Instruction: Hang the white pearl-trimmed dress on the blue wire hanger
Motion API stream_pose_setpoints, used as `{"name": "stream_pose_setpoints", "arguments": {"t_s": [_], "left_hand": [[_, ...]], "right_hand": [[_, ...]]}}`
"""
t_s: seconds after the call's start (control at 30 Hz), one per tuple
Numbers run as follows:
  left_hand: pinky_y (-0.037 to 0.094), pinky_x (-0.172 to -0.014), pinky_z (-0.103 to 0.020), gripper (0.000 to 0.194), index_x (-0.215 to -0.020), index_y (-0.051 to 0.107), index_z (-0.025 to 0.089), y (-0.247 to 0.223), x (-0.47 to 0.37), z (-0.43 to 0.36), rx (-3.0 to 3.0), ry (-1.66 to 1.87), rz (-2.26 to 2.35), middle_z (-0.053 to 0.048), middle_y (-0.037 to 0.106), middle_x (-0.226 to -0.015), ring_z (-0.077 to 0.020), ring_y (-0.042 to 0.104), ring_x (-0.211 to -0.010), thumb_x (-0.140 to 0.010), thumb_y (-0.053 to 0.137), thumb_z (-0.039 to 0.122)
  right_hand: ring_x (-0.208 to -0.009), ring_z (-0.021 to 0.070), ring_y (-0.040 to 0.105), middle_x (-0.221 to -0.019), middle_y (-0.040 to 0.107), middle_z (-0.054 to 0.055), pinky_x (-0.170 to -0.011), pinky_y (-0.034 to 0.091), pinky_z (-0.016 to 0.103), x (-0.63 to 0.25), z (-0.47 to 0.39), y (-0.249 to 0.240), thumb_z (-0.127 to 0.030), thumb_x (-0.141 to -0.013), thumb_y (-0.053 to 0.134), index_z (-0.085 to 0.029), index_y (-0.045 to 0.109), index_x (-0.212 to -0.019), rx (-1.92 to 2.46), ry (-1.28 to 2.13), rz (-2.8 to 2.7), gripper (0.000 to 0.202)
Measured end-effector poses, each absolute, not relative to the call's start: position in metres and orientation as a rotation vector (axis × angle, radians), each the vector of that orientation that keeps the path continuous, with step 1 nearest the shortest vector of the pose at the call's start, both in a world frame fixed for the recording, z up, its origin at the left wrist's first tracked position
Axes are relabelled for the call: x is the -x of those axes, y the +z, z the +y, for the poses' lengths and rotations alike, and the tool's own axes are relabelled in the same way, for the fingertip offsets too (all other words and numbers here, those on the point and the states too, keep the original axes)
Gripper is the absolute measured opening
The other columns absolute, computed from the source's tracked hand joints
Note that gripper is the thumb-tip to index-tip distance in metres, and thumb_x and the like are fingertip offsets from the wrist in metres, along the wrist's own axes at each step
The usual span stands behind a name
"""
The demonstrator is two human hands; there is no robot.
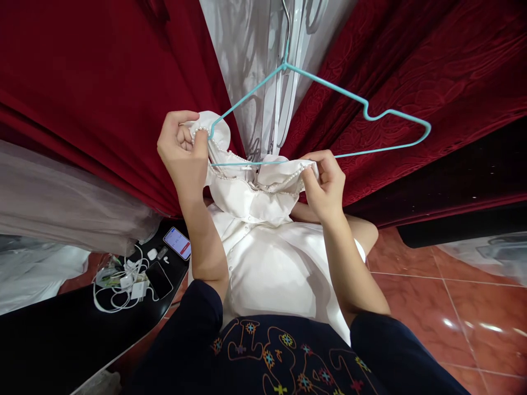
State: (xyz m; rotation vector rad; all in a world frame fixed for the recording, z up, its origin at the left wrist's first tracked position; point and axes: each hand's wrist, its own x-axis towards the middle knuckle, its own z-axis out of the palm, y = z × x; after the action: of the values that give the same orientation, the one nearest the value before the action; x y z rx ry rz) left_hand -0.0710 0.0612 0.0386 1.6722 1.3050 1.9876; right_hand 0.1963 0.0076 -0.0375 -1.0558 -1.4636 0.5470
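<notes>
A white dress [272, 263] with a pearl-trimmed neckline lies over my lap, its top raised in both hands. A light blue hanger [329, 85] hangs from a metal hook above it. My left hand [185, 142] pinches the left shoulder of the dress, and the hanger's left end passes into that shoulder beside my thumb. My right hand [325, 181] is closed on the right side of the neckline, just below the hanger's bottom bar. The hanger's right end sticks out bare, above and to the right of this hand.
At the left, a black table [82, 329] holds a lit phone [177, 243], a dark phone [158, 280], tangled white cables [111, 304] and earbuds. Red curtains [102, 82] and white garments [242, 49] hang ahead. Red tiles [424, 291] cover the floor.
</notes>
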Motion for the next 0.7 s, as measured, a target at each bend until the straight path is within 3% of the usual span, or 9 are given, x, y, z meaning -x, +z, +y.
{"name": "stream_pose_setpoints", "arguments": {"t_s": [0.17, 0.23, 0.33, 0.4, 0.43, 0.5, 0.57, 0.63, 0.7], "left_hand": [[0.032, -0.051, -0.028, 0.022, -0.079, 0.068, 0.022, 0.024, 0.055, 0.035, -1.55, 2.016, 1.055, 0.003, 0.051, -0.063, -0.0105, 0.042, -0.053, -0.094, 0.077, 0.035], [0.033, -0.046, -0.028, 0.037, -0.073, 0.069, 0.02, 0.008, 0.049, 0.026, -1.469, 1.763, 1.095, 0.003, 0.053, -0.055, -0.0101, 0.044, -0.046, -0.097, 0.072, 0.048], [0.044, -0.046, -0.027, 0.057, -0.078, 0.074, 0.017, -0.021, 0.036, 0.027, -1.369, 1.202, 1.143, -0.006, 0.072, -0.064, -0.0146, 0.062, -0.051, -0.097, 0.062, 0.07], [0.056, -0.058, -0.029, 0.061, -0.098, 0.076, 0.018, -0.036, 0.024, 0.033, -1.247, 1.2, 1.076, -0.01, 0.081, -0.085, -0.0207, 0.076, -0.069, -0.092, 0.063, 0.077], [0.063, -0.072, -0.033, 0.058, -0.111, 0.073, 0.02, -0.04, 0.017, 0.036, -1.176, 1.282, 0.993, -0.012, 0.083, -0.104, -0.0237, 0.08, -0.086, -0.093, 0.064, 0.075], [0.063, -0.099, -0.043, 0.05, -0.116, 0.066, 0.023, -0.042, 0.002, 0.038, -1.047, 1.45, 0.815, -0.011, 0.08, -0.122, -0.0268, 0.078, -0.115, -0.098, 0.061, 0.069], [0.057, -0.112, -0.047, 0.04, -0.107, 0.059, 0.024, -0.038, -0.01, 0.035, -0.97, 1.566, 0.701, -0.007, 0.078, -0.108, -0.0258, 0.076, -0.121, -0.101, 0.059, 0.064], [0.056, -0.112, -0.046, 0.041, -0.1, 0.052, 0.025, -0.033, -0.017, 0.031, -0.966, 1.635, 0.684, 0.0, 0.066, -0.083, -0.024, 0.078, -0.11, -0.101, 0.058, 0.066], [0.058, -0.107, -0.043, 0.046, -0.098, 0.048, 0.026, -0.028, -0.018, 0.028, -0.994, 1.69, 0.735, 0.003, 0.054, -0.073, -0.0219, 0.078, -0.097, -0.1, 0.055, 0.072]], "right_hand": [[-0.09, 0.0132, 0.066, -0.098, 0.067, 0.001, -0.081, 0.052, 0.029, -0.197, 0.014, -0.044, -0.044, -0.099, 0.061, -0.023, 0.062, -0.108, 1.013, 0.621, -1.457, 0.022], [-0.088, 0.0129, 0.066, -0.097, 0.067, 0.001, -0.08, 0.052, 0.029, -0.197, 0.015, -0.047, -0.042, -0.099, 0.062, -0.023, 0.061, -0.108, 1.016, 0.626, -1.448, 0.021], [-0.087, 0.012, 0.065, -0.096, 0.065, 0.001, -0.078, 0.05, 0.028, -0.197, 0.016, -0.048, -0.04, -0.099, 0.061, -0.023, 0.061, -0.107, 1.004, 0.617, -1.449, 0.019], [-0.086, 0.0117, 0.064, -0.096, 0.065, 0.0, -0.078, 0.05, 0.028, -0.198, 0.016, -0.048, -0.039, -0.099, 0.061, -0.023, 0.061, -0.108, 0.993, 0.607, -1.457, 0.018], [-0.086, 0.0117, 0.064, -0.097, 0.065, 0.0, -0.078, 0.051, 0.028, -0.198, 0.016, -0.048, -0.039, -0.099, 0.061, -0.023, 0.06, -0.109, 0.992, 0.603, -1.464, 0.019], [-0.086, 0.0121, 0.065, -0.098, 0.065, 0.001, -0.078, 0.052, 0.029, -0.199, 0.015, -0.047, -0.041, -0.099, 0.061, -0.024, 0.06, -0.11, 0.993, 0.589, -1.48, 0.021], [-0.086, 0.0128, 0.067, -0.1, 0.066, 0.002, -0.077, 0.054, 0.03, -0.196, 0.012, -0.046, -0.042, -0.099, 0.061, -0.024, 0.061, -0.113, 0.994, 0.533, -1.5, 0.022], [-0.084, 0.0133, 0.067, -0.104, 0.067, 0.003, -0.076, 0.056, 0.031, -0.19, 0.006, -0.047, -0.041, -0.097, 0.063, -0.025, 0.063, -0.115, 0.991, 0.407, -1.487, 0.024], [-0.077, 0.0121, 0.065, -0.107, 0.067, 0.004, -0.07, 0.054, 0.031, -0.184, 0.0, -0.049, -0.038, -0.095, 0.065, -0.026, 0.064, -0.116, 0.977, 0.247, -1.392, 0.025]]}}
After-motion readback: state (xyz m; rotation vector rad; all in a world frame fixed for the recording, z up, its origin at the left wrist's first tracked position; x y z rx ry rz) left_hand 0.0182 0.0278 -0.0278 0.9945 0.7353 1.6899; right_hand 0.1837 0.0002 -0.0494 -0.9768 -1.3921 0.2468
